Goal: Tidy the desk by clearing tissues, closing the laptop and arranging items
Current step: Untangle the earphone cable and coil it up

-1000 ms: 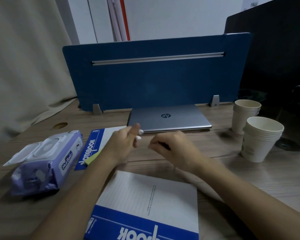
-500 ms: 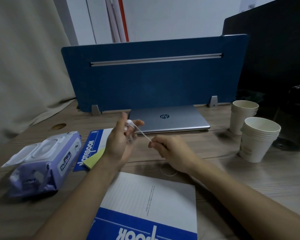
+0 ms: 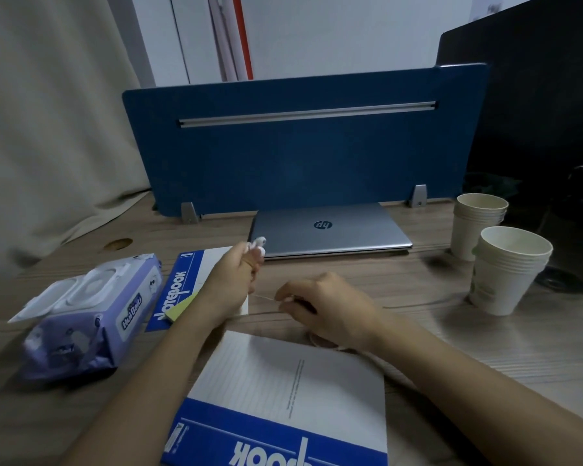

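My left hand (image 3: 231, 282) is closed around white wired earphones (image 3: 258, 243), whose buds stick out above the fingers. A thin white cable (image 3: 265, 297) runs from it to my right hand (image 3: 327, 309), which pinches the cable just above the desk. The silver laptop (image 3: 330, 232) lies shut behind both hands, against the blue divider (image 3: 300, 156). A blue and white notebook (image 3: 283, 401) lies in front of me, and a second notebook (image 3: 186, 285) lies partly under my left hand. A purple wet-wipes pack (image 3: 88, 314) with its lid open sits at the left.
Two stacks of paper cups (image 3: 505, 269) stand at the right on the wooden desk (image 3: 485, 341). A dark screen (image 3: 535, 112) and black items fill the back right. A beige curtain (image 3: 48, 129) hangs at the left. A yellow sticky pad (image 3: 180, 307) lies on the far notebook.
My hands have moved apart, drawing the white cable out between them. The left hand has turned so the earbuds now stick out on top; the right hand has dropped lower.
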The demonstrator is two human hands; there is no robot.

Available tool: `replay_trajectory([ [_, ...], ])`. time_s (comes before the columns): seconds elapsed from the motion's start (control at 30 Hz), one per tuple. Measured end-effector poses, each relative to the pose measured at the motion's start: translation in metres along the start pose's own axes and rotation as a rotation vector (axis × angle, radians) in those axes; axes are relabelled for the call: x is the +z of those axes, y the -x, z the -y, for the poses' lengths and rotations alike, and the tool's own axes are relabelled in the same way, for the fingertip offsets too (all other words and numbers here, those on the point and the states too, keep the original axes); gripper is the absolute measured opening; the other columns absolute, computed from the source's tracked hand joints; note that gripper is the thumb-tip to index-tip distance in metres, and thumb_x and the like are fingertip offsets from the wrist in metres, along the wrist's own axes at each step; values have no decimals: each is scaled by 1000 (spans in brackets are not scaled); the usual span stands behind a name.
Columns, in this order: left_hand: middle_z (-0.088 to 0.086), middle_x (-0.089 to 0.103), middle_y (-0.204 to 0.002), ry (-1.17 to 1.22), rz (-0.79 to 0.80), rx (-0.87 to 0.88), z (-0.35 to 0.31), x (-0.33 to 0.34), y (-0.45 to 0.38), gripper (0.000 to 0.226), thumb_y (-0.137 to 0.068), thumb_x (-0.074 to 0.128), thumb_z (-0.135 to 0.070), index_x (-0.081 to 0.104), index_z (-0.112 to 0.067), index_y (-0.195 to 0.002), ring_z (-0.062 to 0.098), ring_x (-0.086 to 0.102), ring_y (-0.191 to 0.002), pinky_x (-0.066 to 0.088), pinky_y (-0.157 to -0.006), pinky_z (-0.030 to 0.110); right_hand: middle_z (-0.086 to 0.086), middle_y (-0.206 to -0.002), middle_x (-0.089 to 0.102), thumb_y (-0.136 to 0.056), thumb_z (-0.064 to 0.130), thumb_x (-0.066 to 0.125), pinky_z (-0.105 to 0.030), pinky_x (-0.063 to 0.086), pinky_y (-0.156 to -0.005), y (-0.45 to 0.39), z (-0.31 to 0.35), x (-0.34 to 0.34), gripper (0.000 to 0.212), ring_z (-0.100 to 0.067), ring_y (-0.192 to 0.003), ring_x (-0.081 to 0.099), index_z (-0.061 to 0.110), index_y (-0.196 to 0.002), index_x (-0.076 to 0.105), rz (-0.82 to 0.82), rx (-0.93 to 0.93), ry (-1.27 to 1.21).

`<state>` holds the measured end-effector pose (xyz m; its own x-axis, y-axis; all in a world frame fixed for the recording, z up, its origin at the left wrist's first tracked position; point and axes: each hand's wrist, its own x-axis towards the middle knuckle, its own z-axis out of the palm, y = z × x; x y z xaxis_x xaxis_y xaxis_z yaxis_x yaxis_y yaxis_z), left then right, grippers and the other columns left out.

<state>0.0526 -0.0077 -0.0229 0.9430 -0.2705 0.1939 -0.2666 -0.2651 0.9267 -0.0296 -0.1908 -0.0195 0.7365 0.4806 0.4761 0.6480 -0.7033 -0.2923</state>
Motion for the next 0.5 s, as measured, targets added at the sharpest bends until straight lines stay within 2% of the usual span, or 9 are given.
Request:
replay_trajectory([
  [0.07, -2, 50, -70, -267, 53, 70, 5, -1, 1, 43, -94, 44, -59, 57, -18, -96, 16, 45, -63, 40, -61, 38, -1, -92, 73, -95, 21, 60, -36, 53, -74, 1, -2, -9, 14, -18, -82, 66, 13, -102, 69, -109, 13, -34],
  [0.13, -2, 54, -68, -417, 121, 105, 4, 0, 1, 33, -98, 40, -54, 52, -26, -86, 17, 50, -63, 42, -62, 40, 0, -82, 71, -91, 14, 66, -28, 51, -68, 1, -5, -17, 7, -15, -73, 64, 10, -93, 71, -280, 39, -92],
  [0.23, 0, 60, -75, -592, 187, 145, 0, 4, 2, 33, -102, 35, -47, 51, -26, -82, 21, 57, -70, 46, -67, 41, 12, -76, 67, -89, 8, 68, -17, 49, -66, 1, -14, -28, 4, -7, -71, 64, 7, -89, 71, -471, 133, -202],
  [0.33, -5, 62, -77, -588, 260, 191, -9, 11, 9, 37, -100, 34, -50, 55, -29, -80, 7, 58, -74, 42, -70, 34, 10, -76, 67, -89, 4, 66, -21, 52, -68, 2, -20, -30, 6, -7, -73, 65, 7, -89, 71, -497, 190, -246],
  [0.4, -7, 67, -81, -508, 303, 156, -15, 17, 14, 55, -91, 26, -66, 63, -25, -85, 0, 60, -79, 43, -78, 29, 6, -77, 69, -89, 4, 66, -21, 52, -68, 2, -24, -29, 6, -8, -73, 66, 7, -90, 71, -530, 212, -246],
  [0.47, -7, 66, -75, -377, 315, 95, -22, 21, 19, 73, -84, 23, -80, 63, -20, -79, 5, 59, -73, 42, -76, 30, 8, -76, 69, -89, 4, 66, -16, 50, -67, 2, -29, -29, 6, -6, -73, 66, 6, -90, 71, -572, 245, -294],
  [0.5, -7, 60, -70, -290, 351, 83, -26, 22, 22, 70, -84, 25, -81, 61, -21, -73, 9, 53, -65, 41, -69, 31, 10, -75, 69, -89, 4, 66, -15, 49, -67, 2, -32, -29, 5, -4, -72, 66, 5, -90, 71, -585, 261, -328],
])
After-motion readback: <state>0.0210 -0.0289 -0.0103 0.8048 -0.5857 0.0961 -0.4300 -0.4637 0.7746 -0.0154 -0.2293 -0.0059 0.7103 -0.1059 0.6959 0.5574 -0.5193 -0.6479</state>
